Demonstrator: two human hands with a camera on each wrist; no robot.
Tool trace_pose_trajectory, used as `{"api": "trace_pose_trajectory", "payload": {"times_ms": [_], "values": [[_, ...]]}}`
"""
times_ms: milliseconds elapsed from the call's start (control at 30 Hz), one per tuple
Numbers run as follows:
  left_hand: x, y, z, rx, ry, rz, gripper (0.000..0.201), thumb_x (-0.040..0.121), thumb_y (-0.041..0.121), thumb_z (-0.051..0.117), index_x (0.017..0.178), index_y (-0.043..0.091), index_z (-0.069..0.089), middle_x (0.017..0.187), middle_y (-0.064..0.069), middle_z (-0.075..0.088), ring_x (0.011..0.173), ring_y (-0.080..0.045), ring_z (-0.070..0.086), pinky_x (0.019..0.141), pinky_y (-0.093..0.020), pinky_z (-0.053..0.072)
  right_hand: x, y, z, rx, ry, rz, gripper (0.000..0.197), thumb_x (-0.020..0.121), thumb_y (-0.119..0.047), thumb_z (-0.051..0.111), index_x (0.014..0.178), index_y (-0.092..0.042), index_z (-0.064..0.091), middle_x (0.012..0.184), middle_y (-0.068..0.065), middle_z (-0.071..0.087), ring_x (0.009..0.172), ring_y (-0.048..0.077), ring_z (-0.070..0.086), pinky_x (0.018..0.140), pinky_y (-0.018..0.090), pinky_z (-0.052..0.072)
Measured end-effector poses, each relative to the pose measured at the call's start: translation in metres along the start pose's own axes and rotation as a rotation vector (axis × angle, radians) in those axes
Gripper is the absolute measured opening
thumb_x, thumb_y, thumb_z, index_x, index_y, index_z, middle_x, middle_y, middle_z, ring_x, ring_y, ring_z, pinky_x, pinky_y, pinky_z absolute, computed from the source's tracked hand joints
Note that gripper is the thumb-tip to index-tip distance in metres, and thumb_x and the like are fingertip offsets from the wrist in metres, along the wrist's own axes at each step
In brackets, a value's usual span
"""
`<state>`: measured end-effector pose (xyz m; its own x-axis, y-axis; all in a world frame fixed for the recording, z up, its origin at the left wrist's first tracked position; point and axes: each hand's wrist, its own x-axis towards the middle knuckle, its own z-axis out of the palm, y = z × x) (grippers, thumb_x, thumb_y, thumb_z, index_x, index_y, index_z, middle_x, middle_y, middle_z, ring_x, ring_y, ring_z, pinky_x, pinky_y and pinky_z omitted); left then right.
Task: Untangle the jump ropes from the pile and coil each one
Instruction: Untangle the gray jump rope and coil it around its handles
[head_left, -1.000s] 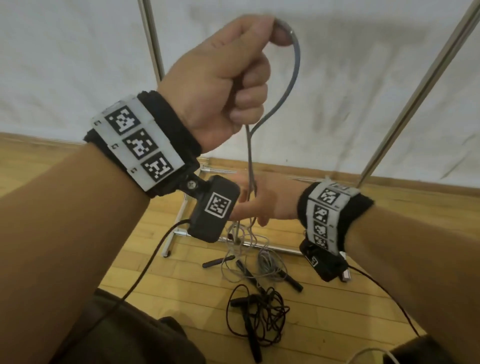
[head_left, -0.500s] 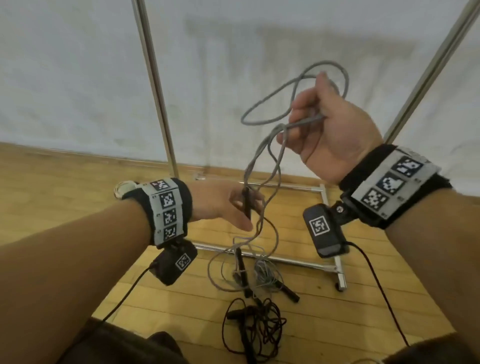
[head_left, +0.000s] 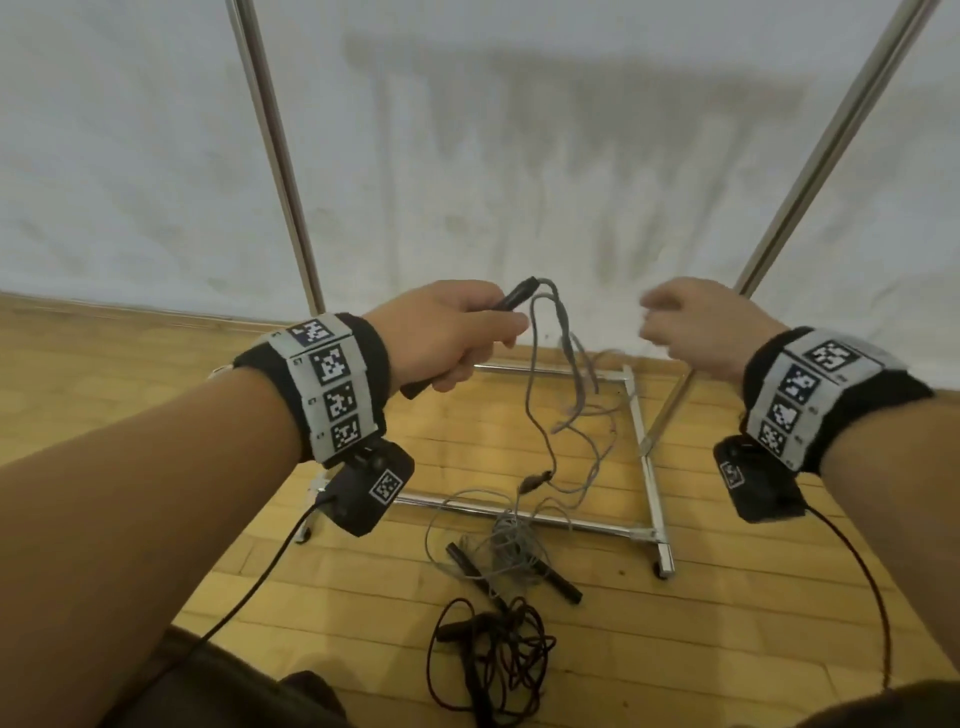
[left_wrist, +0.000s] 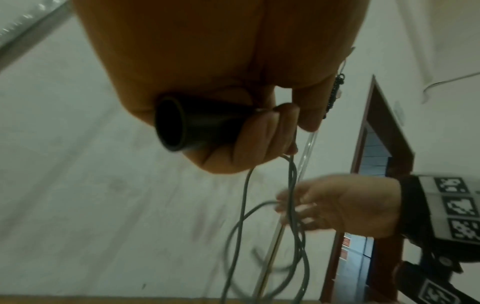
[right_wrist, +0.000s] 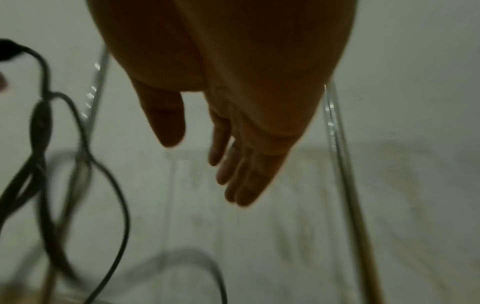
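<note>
My left hand (head_left: 457, 332) (left_wrist: 233, 131) grips a black jump-rope handle (head_left: 514, 299) (left_wrist: 187, 123) at chest height. Its grey rope (head_left: 561, 395) (left_wrist: 241, 205) (right_wrist: 44, 127) hangs from the handle's tip in loose loops down to a second handle (head_left: 535, 480) and a grey tangle (head_left: 511, 540) on the floor. My right hand (head_left: 696, 325) (right_wrist: 228, 144) is to the right of the rope, fingers straight and relaxed, holding nothing. A black rope (head_left: 498, 660) with black handles lies bunched nearer to me.
A chrome rack base (head_left: 647, 467) frames the floor behind the ropes, with two slanted poles (head_left: 275, 156) rising before a white sheet. Wooden floor (head_left: 727, 597) lies around the piles. Camera cables hang from both wrists.
My right hand has let go of the raised grey loops and dropped lower. The loops have fallen. My left hand has risen and now grips the handle.
</note>
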<state>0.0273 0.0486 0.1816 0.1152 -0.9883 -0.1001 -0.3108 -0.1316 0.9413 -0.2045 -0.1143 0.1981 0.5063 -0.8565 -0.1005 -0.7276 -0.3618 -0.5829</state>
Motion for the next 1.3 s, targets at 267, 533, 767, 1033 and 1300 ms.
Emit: {"api": "trace_pose_trajectory", "payload": {"times_ms": [267,533,767,1033,1300], "values": [[0.006,0.041,0.023,-0.27,0.084,0.06,0.037,0.108,0.036,0.055,0.075,0.019,0.054,0.054,0.005,0.04,0.042,-0.011,0.033,0.038,-0.021,0.028,-0.027,-0.045,0.027,0.665,-0.258,-0.351,0.023,0.103,-0.025,0.059,0.102,-0.003,0.067,0.074,0.012,0.068,0.088,0.024,0.076,0.087,0.032,0.057],[-0.005,0.063,-0.044,-1.027,0.547,0.184,0.045,0.103,0.047,0.062,0.065,0.025,0.051,0.058,0.01,0.036,0.046,-0.008,0.033,0.042,-0.022,0.03,-0.008,0.054,0.009,-0.66,-0.339,-0.081,0.038,0.109,-0.039,0.04,0.099,-0.017,0.07,0.104,0.003,0.069,0.093,0.019,0.06,0.072,0.028,0.039],[0.02,0.04,0.011,-0.565,0.364,0.032,0.021,0.096,0.02,0.072,0.11,0.005,0.069,0.106,-0.007,0.081,0.057,-0.016,0.064,0.051,-0.027,0.052,-0.019,0.034,-0.001,0.12,-0.156,-0.132,0.045,0.106,-0.037,0.045,0.079,-0.009,0.068,0.077,-0.004,0.075,0.094,0.019,0.073,0.093,0.036,0.047],[0.022,0.053,0.071,0.028,-0.089,0.134,0.03,0.091,0.055,0.068,0.102,0.028,0.075,0.06,-0.002,0.056,0.041,-0.016,0.045,0.041,-0.025,0.037,-0.055,-0.027,0.002,0.293,-0.341,-0.257,0.025,0.098,-0.008,0.048,0.073,-0.009,0.049,0.06,0.009,0.034,0.049,0.02,0.031,0.048,0.034,0.032],[0.028,0.06,-0.006,-0.13,0.517,0.114,0.048,0.06,0.057,0.091,0.076,0.023,0.062,0.051,0.009,0.05,0.041,-0.01,0.042,0.039,-0.024,0.035,-0.035,0.04,-0.013,-0.026,-0.286,-0.177,0.041,0.102,-0.045,0.05,0.074,-0.015,0.055,0.054,0.002,0.057,0.047,0.016,0.058,0.074,0.041,0.055]]}}
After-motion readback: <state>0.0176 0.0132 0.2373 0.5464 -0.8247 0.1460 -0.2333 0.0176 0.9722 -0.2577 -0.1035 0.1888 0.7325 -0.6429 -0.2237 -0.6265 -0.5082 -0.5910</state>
